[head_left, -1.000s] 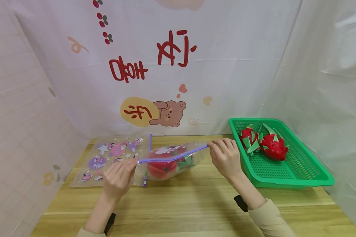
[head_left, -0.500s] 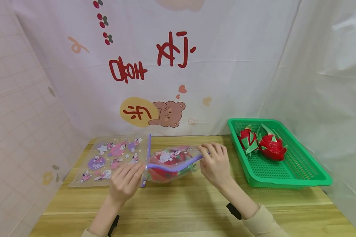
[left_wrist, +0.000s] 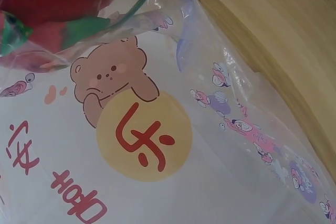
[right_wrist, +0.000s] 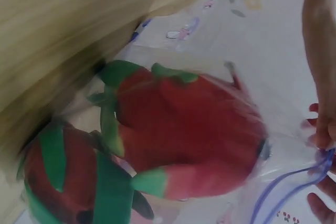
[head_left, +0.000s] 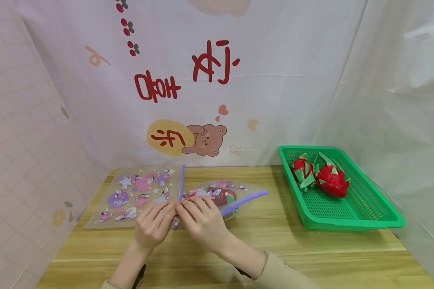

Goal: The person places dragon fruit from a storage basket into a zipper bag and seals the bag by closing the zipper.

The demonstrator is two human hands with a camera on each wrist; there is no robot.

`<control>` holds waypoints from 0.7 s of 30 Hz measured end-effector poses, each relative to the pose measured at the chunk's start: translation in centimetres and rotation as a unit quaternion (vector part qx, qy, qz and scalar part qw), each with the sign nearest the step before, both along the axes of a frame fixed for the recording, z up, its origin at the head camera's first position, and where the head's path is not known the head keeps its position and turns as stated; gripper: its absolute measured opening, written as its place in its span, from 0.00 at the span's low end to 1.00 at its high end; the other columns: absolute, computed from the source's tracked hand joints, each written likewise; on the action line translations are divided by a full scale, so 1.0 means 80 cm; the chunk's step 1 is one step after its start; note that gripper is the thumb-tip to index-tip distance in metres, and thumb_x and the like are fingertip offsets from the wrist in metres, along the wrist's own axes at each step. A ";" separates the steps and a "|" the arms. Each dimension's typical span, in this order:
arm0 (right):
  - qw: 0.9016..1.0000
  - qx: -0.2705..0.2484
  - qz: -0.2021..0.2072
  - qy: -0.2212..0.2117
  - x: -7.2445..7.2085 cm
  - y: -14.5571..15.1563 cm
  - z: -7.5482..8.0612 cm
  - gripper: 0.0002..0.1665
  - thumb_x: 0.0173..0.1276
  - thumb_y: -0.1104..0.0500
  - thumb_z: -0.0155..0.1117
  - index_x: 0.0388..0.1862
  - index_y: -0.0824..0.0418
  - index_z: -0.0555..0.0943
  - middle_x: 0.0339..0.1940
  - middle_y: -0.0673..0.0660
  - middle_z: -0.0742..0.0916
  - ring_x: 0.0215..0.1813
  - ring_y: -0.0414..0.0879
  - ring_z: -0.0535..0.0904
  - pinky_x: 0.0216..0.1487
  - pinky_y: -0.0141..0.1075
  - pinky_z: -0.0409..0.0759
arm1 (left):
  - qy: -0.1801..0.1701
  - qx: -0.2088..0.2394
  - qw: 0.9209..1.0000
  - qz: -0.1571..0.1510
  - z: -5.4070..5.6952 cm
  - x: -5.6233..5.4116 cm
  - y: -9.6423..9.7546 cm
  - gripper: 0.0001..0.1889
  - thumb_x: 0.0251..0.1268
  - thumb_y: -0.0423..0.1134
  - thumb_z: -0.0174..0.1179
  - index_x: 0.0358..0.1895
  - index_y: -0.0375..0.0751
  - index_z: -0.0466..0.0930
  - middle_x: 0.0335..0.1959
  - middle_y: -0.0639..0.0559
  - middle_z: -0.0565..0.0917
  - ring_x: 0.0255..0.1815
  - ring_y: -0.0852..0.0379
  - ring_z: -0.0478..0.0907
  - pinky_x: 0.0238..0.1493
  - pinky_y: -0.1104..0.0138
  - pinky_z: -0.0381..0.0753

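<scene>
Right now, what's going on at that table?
A person's left hand and right hand meet at the left end of a clear zip bag, pinching its mouth. Two red-and-green dragon fruits are inside it. Two more fruits sit in the green basket to the right, and another printed bag lies flat on the table to the left.

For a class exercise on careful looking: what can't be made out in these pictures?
- Head view: the near-left part of the filled bag, hidden by the left hand and right hand.
- Head view: lettering on the flat bag, too small.
- Left wrist view: a red fruit, cut off by the frame.
- Right wrist view: surface details, blurred.
</scene>
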State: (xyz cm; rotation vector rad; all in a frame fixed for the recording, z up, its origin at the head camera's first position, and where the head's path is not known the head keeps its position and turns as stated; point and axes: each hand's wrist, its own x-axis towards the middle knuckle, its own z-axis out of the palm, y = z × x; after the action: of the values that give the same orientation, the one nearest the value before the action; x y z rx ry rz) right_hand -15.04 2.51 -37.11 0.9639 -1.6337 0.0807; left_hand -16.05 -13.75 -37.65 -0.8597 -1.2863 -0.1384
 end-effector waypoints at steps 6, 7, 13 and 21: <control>0.997 0.009 0.000 0.079 -0.012 -0.002 -0.004 0.19 0.74 0.59 0.48 0.30 0.56 0.85 0.27 0.47 0.87 0.33 0.41 0.82 0.37 0.31 0.82 | -0.005 -0.006 1.000 0.006 0.002 0.002 0.003 0.18 0.70 0.33 0.50 0.19 0.32 0.74 0.16 0.44 0.83 0.16 0.52 0.77 0.16 0.68 0.74; 0.996 0.011 0.002 0.085 -0.014 -0.001 -0.004 0.19 0.74 0.59 0.49 0.29 0.57 0.85 0.26 0.48 0.87 0.32 0.41 0.82 0.37 0.31 0.82 | -0.006 -0.007 1.000 0.010 0.002 0.002 0.003 0.18 0.70 0.32 0.50 0.19 0.32 0.75 0.16 0.45 0.83 0.16 0.52 0.77 0.16 0.68 0.74; 0.995 0.029 0.009 0.095 -0.021 0.005 -0.003 0.16 0.71 0.60 0.50 0.30 0.58 0.85 0.26 0.49 0.87 0.33 0.42 0.82 0.40 0.33 0.82 | -0.004 -0.019 0.999 0.040 0.000 0.000 0.003 0.17 0.70 0.32 0.51 0.19 0.33 0.74 0.16 0.46 0.82 0.16 0.53 0.77 0.17 0.68 0.75; 0.994 0.024 0.018 0.106 -0.035 0.022 0.000 0.15 0.70 0.64 0.50 0.29 0.60 0.84 0.24 0.50 0.86 0.30 0.43 0.81 0.38 0.34 0.82 | -0.001 -0.020 0.998 0.052 0.002 -0.004 -0.005 0.16 0.68 0.29 0.52 0.19 0.33 0.74 0.17 0.46 0.82 0.16 0.51 0.77 0.16 0.67 0.75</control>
State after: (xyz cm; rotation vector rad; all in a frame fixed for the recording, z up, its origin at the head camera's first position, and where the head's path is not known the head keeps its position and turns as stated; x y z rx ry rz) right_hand -17.85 4.29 -37.11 1.0039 -1.4295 -0.0359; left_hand -16.35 -14.16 -37.46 -0.8239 -1.3369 -0.0314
